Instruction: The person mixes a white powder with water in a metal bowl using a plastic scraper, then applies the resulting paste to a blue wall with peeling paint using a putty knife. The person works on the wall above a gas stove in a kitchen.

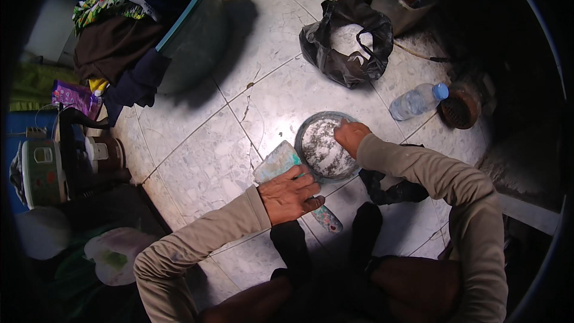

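Note:
My left hand (pixel 287 196) is closed on a wide-bladed scraper (pixel 274 160) with a pale, teal-stained blade, lying across the tiles left of a round grey bowl (pixel 331 174). White powder (pixel 318 146) with dark patches covers much of the bowl's inside. My right hand (pixel 351 136) reaches into the bowl from the right with curled fingers at the powder; whether anything is between the fingertips is hidden. Just below the bowl, crumpled black plastic (pixel 388 191) lies on the floor beside my feet.
Behind stand a black bag (pixel 317 45) of white material and a container (pixel 391 15) holding an orange-capped bottle. A water bottle (pixel 411 103) lies by a rusty pot (pixel 457 116). Left are a large tub (pixel 197 42) piled with clothes and a rice cooker (pixel 45 176).

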Tool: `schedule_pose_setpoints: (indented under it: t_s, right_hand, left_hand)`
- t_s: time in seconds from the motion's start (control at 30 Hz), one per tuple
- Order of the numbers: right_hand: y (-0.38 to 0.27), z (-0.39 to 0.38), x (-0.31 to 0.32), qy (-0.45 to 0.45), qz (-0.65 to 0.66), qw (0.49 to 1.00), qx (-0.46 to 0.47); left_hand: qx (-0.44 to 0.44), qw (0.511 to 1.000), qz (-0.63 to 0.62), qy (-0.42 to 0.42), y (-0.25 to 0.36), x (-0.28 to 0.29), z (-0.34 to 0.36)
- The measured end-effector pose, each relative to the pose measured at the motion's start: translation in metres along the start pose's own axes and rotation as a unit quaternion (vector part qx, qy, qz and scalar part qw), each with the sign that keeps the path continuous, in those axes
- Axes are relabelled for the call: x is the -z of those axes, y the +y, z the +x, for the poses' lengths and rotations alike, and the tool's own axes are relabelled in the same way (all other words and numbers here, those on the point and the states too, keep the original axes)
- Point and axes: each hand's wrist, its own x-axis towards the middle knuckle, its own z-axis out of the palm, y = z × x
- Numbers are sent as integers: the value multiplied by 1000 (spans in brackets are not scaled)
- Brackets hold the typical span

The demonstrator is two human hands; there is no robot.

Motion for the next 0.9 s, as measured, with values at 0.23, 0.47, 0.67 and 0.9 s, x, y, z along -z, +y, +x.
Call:
schedule_pose_setpoints:
  t_s: [0.23,0.47,0.67,0.9]
  right_hand:
    - [-24,35,-33,198,220,955,18]
    - [-7,2,3,11,13,997,77]
    - [-4,15,-8,117,8,987,107]
    - [10,2,13,90,103,981,138]
  left_hand:
    - [-4,1000,-17,-23,0,-2,7]
    - [-10,1000,12,-6,2,1,6]
    - [-22,1000,7,-12,-1,-3,13]
    - [-18,1000,20,2,-1,-9,8]
